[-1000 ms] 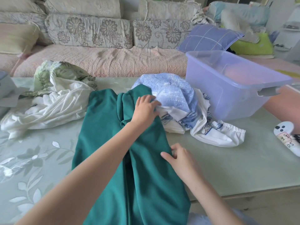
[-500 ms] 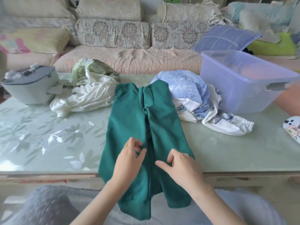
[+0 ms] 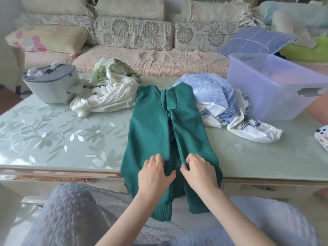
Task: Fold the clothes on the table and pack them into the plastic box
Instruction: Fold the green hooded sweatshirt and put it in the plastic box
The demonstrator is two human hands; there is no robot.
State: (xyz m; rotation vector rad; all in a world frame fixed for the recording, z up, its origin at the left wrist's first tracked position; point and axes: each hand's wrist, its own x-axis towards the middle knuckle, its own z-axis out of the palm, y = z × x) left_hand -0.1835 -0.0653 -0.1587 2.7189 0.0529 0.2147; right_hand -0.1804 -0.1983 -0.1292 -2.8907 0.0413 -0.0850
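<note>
Lying on the table [image 3: 53, 139], one pair of green trousers [image 3: 152, 125]; at its near end the left hand [image 3: 154, 174] presses down, thumb spread, and the right hand [image 3: 199, 172] pinches a fold. Two unfolded heaps flank it: white-and-green heap [image 3: 110, 96] left, blue-and-white heap [image 3: 218, 103] right. One plastic box [image 3: 269, 96] further right, contents unclear.

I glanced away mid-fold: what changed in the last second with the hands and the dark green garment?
The left hand left the far end of the dark green ribbed-cuff garment and drew back to the near table edge; the right hand slid nearer too. Both rest side by side on its lower part. The garment, the crumpled white pile, the blue pile and the translucent plastic box stayed put.
</note>
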